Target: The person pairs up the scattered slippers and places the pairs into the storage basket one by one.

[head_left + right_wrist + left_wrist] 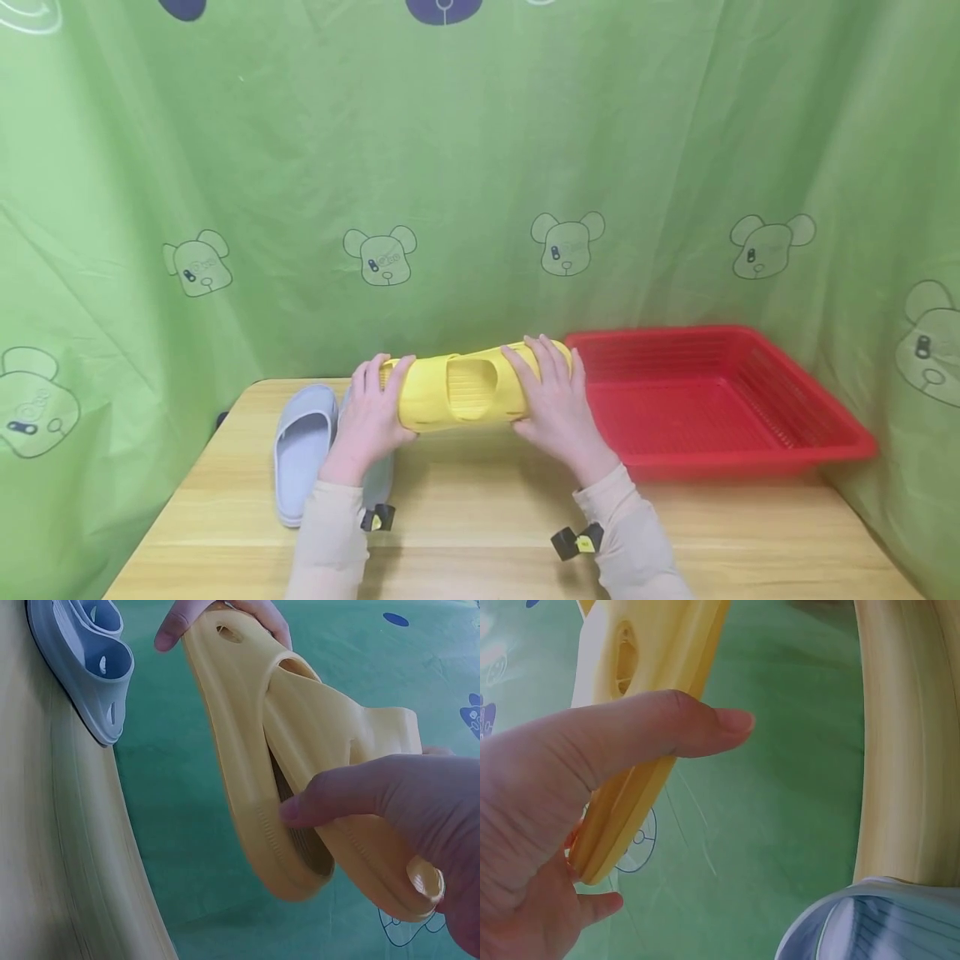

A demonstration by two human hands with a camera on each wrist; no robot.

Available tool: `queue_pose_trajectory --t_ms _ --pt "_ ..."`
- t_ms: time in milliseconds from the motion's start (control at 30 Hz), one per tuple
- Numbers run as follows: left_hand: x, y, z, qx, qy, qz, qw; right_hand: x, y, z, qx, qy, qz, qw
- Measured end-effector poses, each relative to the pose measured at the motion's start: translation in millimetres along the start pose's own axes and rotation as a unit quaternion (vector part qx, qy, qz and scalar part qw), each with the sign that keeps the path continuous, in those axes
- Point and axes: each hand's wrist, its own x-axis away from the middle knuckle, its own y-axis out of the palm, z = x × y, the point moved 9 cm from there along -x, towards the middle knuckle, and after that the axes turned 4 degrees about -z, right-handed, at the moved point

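Slippers, yellow, hang between left and right fingers.

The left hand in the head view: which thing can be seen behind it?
Behind the left hand, parts of a blue-grey slipper show; its middle is covered and cannot be seen.

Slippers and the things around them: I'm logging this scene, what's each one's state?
Yellow slippers: overlapping, held off the table.
Left hand: gripping yellow slippers.
Right hand: gripping yellow slippers.
Blue-grey slippers: sole-down, one partly hidden.
Red basket: upright, open-topped.
Green curtain: hanging, creased.
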Motion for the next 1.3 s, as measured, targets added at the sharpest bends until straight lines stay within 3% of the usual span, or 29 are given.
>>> queue_pose_trajectory --t_ms 333,633,967,1300 --pt "0.3 4.6 3.8 -0.006 -0.015 -0.031 0.9994 1.2 2.5 4.2 -0.008 0.011 -0.021 0.9997" --pt "-0.4 17.0 2.9 0.024 -0.021 -0.058 0.9978 0.0 8.3 15.1 -0.009 0.023 -0.038 0.9990" --pt "0.2 19.7 1.8 0.048 -0.035 -0.083 0.9948 1.6 5.9 29.3 -0.021 0.045 -0.046 0.9977" --pt "-0.4 11.3 6.5 0.050 -0.007 -0.047 0.9976 5.3 -5.1 41.3 -0.021 0.055 -0.037 0.9975"
